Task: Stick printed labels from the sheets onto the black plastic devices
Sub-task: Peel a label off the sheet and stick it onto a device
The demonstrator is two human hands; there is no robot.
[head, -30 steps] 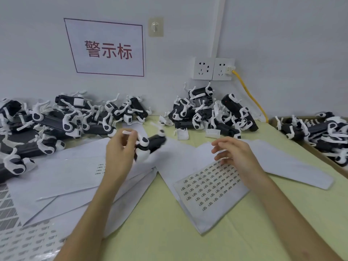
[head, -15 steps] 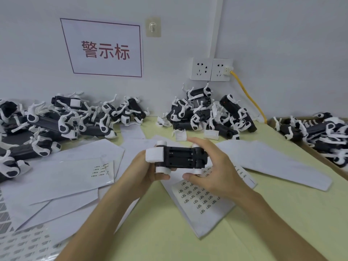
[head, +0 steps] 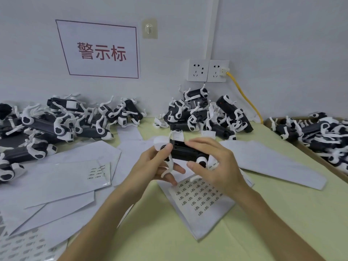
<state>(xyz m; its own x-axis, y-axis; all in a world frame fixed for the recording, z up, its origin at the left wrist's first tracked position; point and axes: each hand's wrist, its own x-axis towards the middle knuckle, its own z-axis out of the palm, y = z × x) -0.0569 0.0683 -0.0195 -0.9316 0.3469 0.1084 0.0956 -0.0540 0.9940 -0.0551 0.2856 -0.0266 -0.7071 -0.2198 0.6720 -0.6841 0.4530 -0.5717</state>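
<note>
- Table [head: 282,213]: pale green top under loose backing papers. A slick paper could slide under a forearm & drag the labels along.
- Device piles: one at 9 o'clock [head: 56,125], one at 12 [head: 203,117], a boxful at 3 [head: 320,136]. Can't tell labelled from unlabelled, so a unit put on the wrong heap prob. gets done twice or skipped.
- Label sheet [head: 199,196]: flat on the table at 6 o'clock of the hands, rows partly used. The held unit's white arms hang near it & could snag a label edge.
- Held device [head: 180,151]: black body, white ends, above mid-table, lying roughly 9-to-3 btwn both hands.
- Left hand [head: 150,166]: thumb on the 9 o'clock end, fingers under it, gripping it.
- Right hand [head: 212,166]: fingers arched over the top, thumb at the lower edge, also gripping it. Uneven pressure could tilt the unit, leaving the label crooked.
- Label itself: hidden. Can't tell if it's on a fingertip or on the unit; if on skin, it may curl.
</note>
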